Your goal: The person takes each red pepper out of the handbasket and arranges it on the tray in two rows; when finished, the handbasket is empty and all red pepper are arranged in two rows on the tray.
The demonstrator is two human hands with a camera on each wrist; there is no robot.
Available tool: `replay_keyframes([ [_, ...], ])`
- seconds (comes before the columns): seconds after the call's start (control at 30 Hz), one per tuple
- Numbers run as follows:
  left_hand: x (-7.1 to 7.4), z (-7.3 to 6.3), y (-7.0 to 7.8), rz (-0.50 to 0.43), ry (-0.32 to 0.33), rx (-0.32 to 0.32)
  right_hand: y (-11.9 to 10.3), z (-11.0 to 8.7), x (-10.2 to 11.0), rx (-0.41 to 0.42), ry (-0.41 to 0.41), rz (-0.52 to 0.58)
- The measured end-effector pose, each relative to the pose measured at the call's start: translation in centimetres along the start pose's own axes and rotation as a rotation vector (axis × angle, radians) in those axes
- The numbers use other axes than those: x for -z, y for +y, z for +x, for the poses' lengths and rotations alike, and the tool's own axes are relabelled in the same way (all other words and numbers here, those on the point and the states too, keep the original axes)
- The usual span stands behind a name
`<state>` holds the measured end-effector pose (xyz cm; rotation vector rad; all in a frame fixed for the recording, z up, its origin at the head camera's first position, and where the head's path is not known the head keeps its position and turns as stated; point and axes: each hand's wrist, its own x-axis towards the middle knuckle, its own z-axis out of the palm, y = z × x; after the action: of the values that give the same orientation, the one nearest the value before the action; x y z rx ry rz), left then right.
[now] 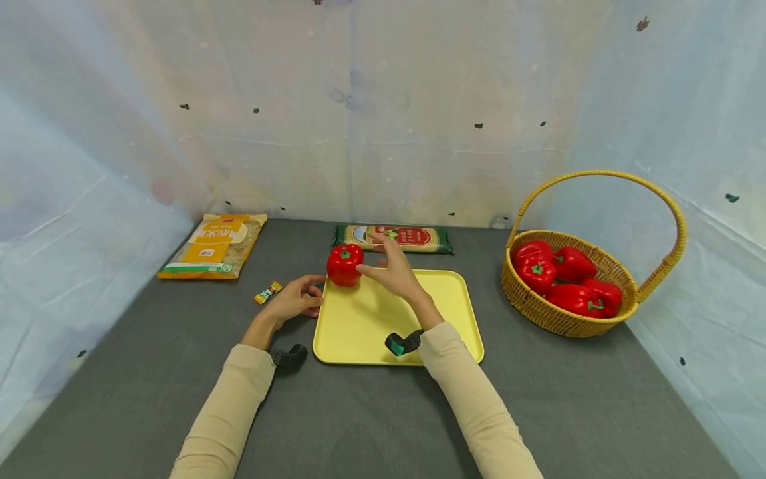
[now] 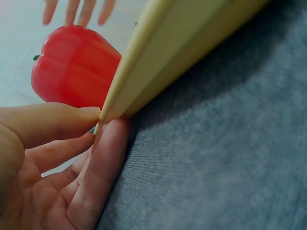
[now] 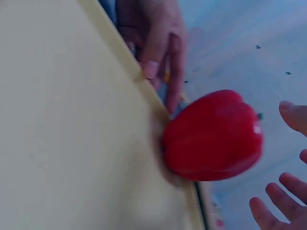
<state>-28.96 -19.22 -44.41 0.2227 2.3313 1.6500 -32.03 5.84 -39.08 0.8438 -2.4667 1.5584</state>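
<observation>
"What does the person's left grip [image 1: 293, 299] have?"

"The yellow tray [image 1: 383, 313]: thumb and finger pinch its left rim."

"And the right grip [image 1: 395, 269]?"

"Free, with its fingers apart, just beside the red pepper [image 1: 344, 267]."

"Where does that pepper stand?"

"Upright at the tray's far left corner. Other peppers [image 1: 572, 299] fill the wicker basket [image 1: 532, 309] on the desk [image 1: 359, 419], right of the tray."

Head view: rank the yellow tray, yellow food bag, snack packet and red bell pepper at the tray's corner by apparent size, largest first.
1. Yellow tray
2. Yellow food bag
3. Red bell pepper
4. Snack packet
</observation>
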Motion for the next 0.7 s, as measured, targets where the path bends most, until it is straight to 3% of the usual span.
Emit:
replay_keyframes([
  [0.3,0.0,-0.1,-0.1,-0.002,-0.008,-0.001,-4.3,-2.9,5.9,0.089,0.027,-0.035],
  [0.7,0.2,0.0,0.0,-0.005,-0.020,0.001,-3.9,-6.0,14.2,0.171,0.250,-0.127],
])
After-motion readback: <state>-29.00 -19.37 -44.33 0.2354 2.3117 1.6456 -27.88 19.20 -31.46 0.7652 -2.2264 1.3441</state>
